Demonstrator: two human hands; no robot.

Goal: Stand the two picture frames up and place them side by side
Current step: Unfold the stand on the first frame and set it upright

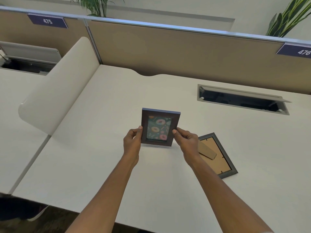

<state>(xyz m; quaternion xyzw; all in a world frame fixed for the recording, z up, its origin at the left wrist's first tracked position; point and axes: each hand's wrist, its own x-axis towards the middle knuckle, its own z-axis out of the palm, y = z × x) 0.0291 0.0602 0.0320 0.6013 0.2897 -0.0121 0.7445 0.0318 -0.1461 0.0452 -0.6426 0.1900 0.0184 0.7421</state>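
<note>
Fingers (140,130) of both hands grip the donut-print frame (160,127); labels (48,21) read 475, 476.

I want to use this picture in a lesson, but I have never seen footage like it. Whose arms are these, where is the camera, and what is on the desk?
There is no machine here. A person wears a camera on the head, looking down at their own arms. The left hand and right hand hold a dark frame with a doughnut picture upright on the white desk. A second frame lies face down beside the right hand, showing its cardboard back.
</note>
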